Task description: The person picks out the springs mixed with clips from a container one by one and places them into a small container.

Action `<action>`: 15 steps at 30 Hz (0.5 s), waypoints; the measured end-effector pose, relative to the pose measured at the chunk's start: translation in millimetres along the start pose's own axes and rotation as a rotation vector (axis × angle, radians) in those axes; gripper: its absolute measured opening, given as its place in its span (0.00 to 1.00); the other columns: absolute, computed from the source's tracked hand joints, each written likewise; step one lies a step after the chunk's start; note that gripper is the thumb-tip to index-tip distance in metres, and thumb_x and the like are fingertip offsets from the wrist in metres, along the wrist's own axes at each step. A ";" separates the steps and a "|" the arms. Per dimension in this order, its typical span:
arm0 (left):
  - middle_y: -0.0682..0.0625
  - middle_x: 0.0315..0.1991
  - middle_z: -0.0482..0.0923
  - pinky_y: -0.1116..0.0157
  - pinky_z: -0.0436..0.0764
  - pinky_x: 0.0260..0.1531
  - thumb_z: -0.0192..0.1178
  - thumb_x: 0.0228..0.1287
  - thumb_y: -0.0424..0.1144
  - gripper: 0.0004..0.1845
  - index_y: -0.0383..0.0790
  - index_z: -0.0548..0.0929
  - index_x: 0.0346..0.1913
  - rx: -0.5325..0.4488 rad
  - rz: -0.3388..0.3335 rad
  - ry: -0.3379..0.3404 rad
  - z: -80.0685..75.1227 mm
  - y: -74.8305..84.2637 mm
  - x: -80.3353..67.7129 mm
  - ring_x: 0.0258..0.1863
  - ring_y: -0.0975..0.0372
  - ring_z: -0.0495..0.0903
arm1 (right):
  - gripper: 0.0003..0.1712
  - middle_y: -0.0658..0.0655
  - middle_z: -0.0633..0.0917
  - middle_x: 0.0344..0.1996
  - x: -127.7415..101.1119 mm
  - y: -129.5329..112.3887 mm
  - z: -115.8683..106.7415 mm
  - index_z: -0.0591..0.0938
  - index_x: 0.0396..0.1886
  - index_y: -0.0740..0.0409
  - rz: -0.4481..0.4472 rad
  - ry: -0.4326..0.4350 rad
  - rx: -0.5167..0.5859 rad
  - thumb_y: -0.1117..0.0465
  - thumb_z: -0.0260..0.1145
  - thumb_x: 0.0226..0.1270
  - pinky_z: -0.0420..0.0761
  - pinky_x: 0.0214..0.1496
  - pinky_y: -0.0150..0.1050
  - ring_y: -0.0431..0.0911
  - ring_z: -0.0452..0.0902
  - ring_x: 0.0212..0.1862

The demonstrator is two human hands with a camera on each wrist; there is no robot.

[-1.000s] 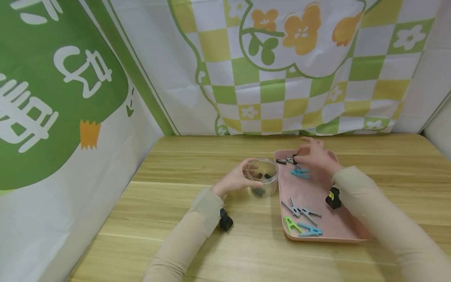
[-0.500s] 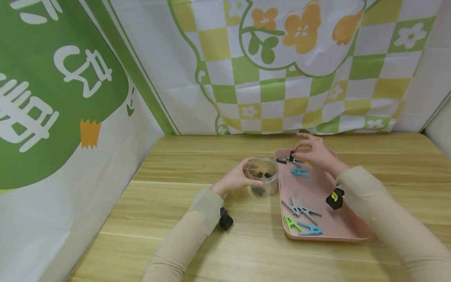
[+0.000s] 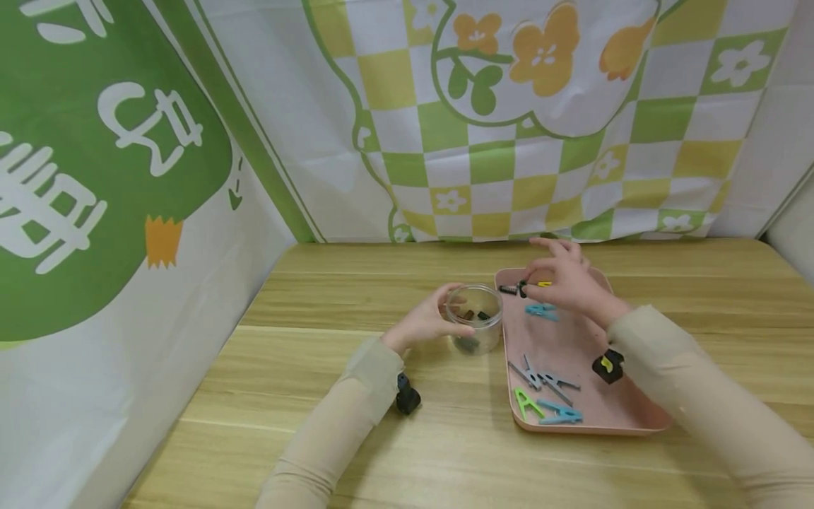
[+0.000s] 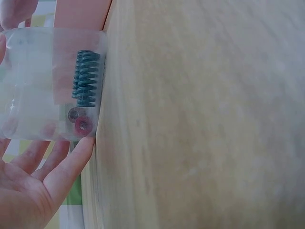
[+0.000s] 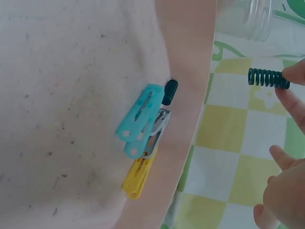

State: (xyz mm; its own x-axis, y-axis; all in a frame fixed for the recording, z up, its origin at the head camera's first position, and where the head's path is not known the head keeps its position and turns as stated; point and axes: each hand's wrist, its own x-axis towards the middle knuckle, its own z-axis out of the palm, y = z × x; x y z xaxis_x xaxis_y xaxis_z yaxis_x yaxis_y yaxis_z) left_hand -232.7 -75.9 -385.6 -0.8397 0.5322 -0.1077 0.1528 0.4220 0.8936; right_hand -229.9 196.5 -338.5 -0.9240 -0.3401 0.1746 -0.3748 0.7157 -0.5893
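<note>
My left hand [image 3: 429, 322] holds a clear plastic jar [image 4: 35, 81] upright on the table, left of the pink tray [image 3: 547, 346]. Inside the jar lie dark green springs [image 4: 86, 78] and reddish coils [image 4: 83, 125]. Over the tray's far end, my right hand [image 3: 572, 283] pinches a dark green coil spring [image 5: 268, 78] between thumb and finger, above the tray rim in the right wrist view. Another dark spring [image 5: 169, 92] lies along the tray wall, beside blue [image 5: 143, 117], grey [image 5: 161, 124] and yellow clothespins [image 5: 139, 174].
Grey clothespins [image 3: 552, 385], a bright green clothespin [image 3: 526, 404] and a blue clothespin [image 3: 561, 413] lie at the tray's near end. The wooden table [image 3: 286, 396] extends left of the jar. A patterned cloth [image 3: 490, 162] hangs behind the table.
My right hand has moved slightly left with the spring, which has tipped from upright. The yellow clothespin has come into sight beneath the hand. My left hand and the jar have stayed put.
</note>
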 end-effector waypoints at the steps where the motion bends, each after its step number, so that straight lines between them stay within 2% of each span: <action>1: 0.44 0.68 0.65 0.49 0.66 0.62 0.70 0.55 0.39 0.44 0.50 0.57 0.72 0.000 -0.001 0.000 0.0 0.0 0.2 0.66 0.50 0.64 | 0.05 0.63 0.55 0.72 -0.6 -1.0 -0.3 0.84 0.33 0.58 -0.007 0.009 -0.006 0.61 0.65 0.60 0.31 0.62 0.71 0.67 0.32 0.71; 6: 0.44 0.68 0.65 0.49 0.65 0.63 0.70 0.55 0.39 0.44 0.50 0.57 0.72 0.000 -0.007 -0.002 -0.2 1.0 0.1 0.66 0.51 0.64 | 0.05 0.64 0.56 0.71 -2.7 -8.4 -1.9 0.85 0.33 0.58 -0.026 0.037 -0.020 0.61 0.66 0.60 0.33 0.62 0.71 0.67 0.34 0.70; 15: 0.45 0.68 0.65 0.53 0.70 0.58 0.69 0.55 0.38 0.43 0.51 0.57 0.72 -0.010 -0.007 -0.005 -0.2 -0.5 0.2 0.60 0.52 0.70 | 0.05 0.65 0.57 0.70 -3.1 -28.2 -0.8 0.85 0.32 0.57 -0.082 0.039 -0.003 0.61 0.67 0.59 0.34 0.63 0.69 0.65 0.35 0.70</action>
State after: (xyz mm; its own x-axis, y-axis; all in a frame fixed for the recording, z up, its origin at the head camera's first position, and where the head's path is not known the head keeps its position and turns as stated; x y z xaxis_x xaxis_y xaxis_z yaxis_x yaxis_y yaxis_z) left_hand -233.1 -76.2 -386.0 -0.8381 0.5331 -0.1160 0.1418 0.4181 0.8973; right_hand -216.5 177.9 -321.8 -0.8926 -0.3734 0.2527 -0.4492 0.6882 -0.5698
